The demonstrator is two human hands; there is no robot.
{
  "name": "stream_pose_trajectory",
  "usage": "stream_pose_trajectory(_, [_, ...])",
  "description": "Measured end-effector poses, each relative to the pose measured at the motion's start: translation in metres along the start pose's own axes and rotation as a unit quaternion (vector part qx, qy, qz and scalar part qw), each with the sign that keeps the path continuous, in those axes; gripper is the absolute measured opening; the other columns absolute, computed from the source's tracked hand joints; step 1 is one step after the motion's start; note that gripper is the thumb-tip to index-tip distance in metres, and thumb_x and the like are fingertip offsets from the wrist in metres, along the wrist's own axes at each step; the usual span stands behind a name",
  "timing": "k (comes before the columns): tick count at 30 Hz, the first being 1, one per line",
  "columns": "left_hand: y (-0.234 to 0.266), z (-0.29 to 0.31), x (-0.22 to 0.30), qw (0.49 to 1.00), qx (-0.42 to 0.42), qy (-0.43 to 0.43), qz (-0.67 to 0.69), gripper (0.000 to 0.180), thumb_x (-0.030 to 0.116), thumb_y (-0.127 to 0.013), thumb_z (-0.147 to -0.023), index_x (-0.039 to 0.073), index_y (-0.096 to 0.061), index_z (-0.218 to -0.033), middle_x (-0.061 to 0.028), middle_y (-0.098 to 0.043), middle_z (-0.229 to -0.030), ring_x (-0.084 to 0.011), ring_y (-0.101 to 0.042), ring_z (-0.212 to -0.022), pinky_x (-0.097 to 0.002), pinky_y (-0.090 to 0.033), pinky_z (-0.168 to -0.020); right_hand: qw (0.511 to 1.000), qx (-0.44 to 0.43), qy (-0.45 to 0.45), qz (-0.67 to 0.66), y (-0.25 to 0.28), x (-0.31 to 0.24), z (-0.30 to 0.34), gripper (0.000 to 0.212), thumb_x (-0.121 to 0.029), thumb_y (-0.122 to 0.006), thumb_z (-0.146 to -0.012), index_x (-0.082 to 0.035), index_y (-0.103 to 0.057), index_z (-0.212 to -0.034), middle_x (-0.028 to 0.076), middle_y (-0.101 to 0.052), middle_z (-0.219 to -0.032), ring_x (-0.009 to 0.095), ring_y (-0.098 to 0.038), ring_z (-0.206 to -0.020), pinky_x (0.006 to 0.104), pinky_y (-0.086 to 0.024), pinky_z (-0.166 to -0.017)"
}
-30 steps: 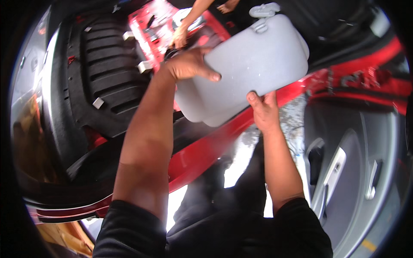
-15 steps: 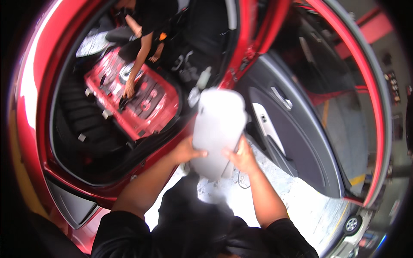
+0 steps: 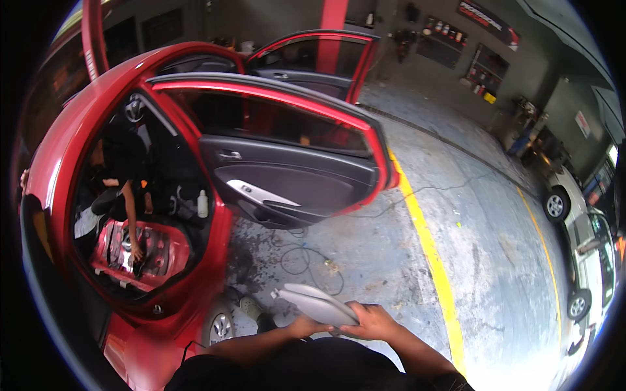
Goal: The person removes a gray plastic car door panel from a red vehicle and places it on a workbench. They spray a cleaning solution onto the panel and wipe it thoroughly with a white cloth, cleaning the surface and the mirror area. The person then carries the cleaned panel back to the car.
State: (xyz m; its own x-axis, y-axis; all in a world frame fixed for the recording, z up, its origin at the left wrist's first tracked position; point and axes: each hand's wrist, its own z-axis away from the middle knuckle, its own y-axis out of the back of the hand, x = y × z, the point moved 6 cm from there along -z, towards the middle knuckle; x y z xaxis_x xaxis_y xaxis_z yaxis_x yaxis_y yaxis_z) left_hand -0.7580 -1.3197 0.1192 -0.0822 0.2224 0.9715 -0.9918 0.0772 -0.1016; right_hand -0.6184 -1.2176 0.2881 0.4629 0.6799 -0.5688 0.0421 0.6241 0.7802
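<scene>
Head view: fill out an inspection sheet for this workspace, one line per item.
Surface: stained grey concrete floor with a yellow painted line.
Job's things: pale grey panel, held edge-on in front of the body, clear of the floor.
Clutter: white bottle inside the car's door opening.
Hands: left hand and right hand both grip the panel's near end.
Cables: thin dark cable looped on the floor, running under the open rear door.
Surroundings: red car with its doors open; another person reaches down inside the stripped cabin; a white car is parked at right.
</scene>
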Motion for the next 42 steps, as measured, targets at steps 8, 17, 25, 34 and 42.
stream_pose_trajectory(8, [-0.247, -0.14, 0.086, 0.94, -0.287, -0.139, -0.119, 0.057, 0.026, -0.082, -0.091, 0.001, -0.06, -0.137, -0.0166, -0.063, -0.136, -0.0276, -0.059, -0.128, -0.043, -0.046, -0.11, 0.947, 0.237, -0.21, -0.052, 0.075, 0.115, 0.277, 0.065, -0.048, -0.082, -0.081, -0.007, -0.059, -0.126, 0.015, -0.072, -0.077, 0.035, -0.072, -0.067, 0.0427, -0.058, -0.065])
stream_pose_trajectory(17, [-0.337, -0.305, 0.151, 0.941, -0.309, -0.02, 0.14, 0.075, 0.04, -0.083, -0.088, 0.002, -0.053, -0.146, -0.013, -0.059, -0.142, -0.0252, -0.048, -0.138, -0.0406, -0.035, -0.117, 0.884, 0.387, -0.206, -0.163, 0.164, 0.261, 0.316, 0.063, -0.031, -0.09, -0.075, -0.001, -0.06, -0.121, 0.013, -0.074, -0.077, 0.025, -0.073, -0.062, 0.0355, -0.057, -0.061])
stream_pose_trajectory(25, [-0.355, -0.553, 0.219, 0.926, -0.315, -0.02, 0.209, 0.067, 0.026, -0.085, -0.086, 0.003, -0.057, -0.142, -0.0098, -0.064, -0.136, -0.0227, -0.056, -0.131, -0.0394, -0.041, -0.113, 0.849, 0.442, -0.194, -0.217, 0.308, 0.441, 0.251, 0.061, -0.023, -0.088, -0.081, 0.001, -0.056, -0.128, 0.019, -0.074, -0.104, 0.032, -0.074, -0.097, 0.0386, -0.056, -0.085])
stream_pose_trajectory(34, [-0.282, -0.799, 0.323, 0.972, -0.101, -0.103, 0.187, 0.044, 0.005, -0.077, -0.091, 0.003, -0.063, -0.132, -0.006, -0.07, -0.123, -0.0151, -0.065, -0.116, -0.0348, -0.052, -0.102, 0.834, 0.411, -0.337, -0.148, 0.332, 0.723, 0.285, 0.067, -0.019, -0.088, -0.079, -0.005, -0.058, -0.138, 0.019, -0.072, -0.115, 0.029, -0.073, -0.099, 0.0393, -0.06, -0.083])
stream_pose_trajectory(42, [-0.124, -0.965, 0.327, 0.964, 0.187, -0.097, 0.161, 0.044, 0.002, -0.078, -0.089, 0.002, -0.06, -0.13, -0.0069, -0.071, -0.119, -0.0178, -0.066, -0.112, -0.0358, -0.053, -0.098, 0.888, 0.215, -0.372, -0.164, 0.421, 0.984, 0.163, 0.064, -0.029, -0.09, -0.078, -0.007, -0.064, -0.132, 0.018, -0.072, -0.117, 0.029, -0.073, -0.096, 0.0392, -0.06, -0.082])
